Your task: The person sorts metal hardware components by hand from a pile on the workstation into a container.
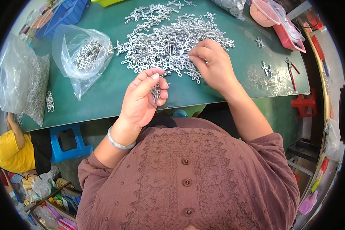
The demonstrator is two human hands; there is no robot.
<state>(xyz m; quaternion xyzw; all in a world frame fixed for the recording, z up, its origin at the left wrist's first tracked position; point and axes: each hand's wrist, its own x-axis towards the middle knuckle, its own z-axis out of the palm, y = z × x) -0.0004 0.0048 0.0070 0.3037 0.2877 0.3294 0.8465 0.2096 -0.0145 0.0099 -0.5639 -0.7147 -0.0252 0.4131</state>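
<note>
A wide heap of small silvery metal link pieces (153, 50), many of them cross-shaped with looped ends, lies across the middle of the green table (103, 103). Near the table's front edge, my left hand (136, 94) is curled around a few metal link pieces (156, 92), which show between the thumb and fingers. My right hand (215, 67) is over the right side of the heap, thumb and fingertips pinched together. Whatever is between those fingertips is too small to make out.
Left of the heap are an opened clear bag (67, 50) of metal pieces and a fuller bag (37, 88). Red-handled pliers (293, 73) and loose pieces (266, 69) lie at right, below a pink basket (289, 40). A person in yellow (13, 151) is at far left, near a blue stool (69, 143).
</note>
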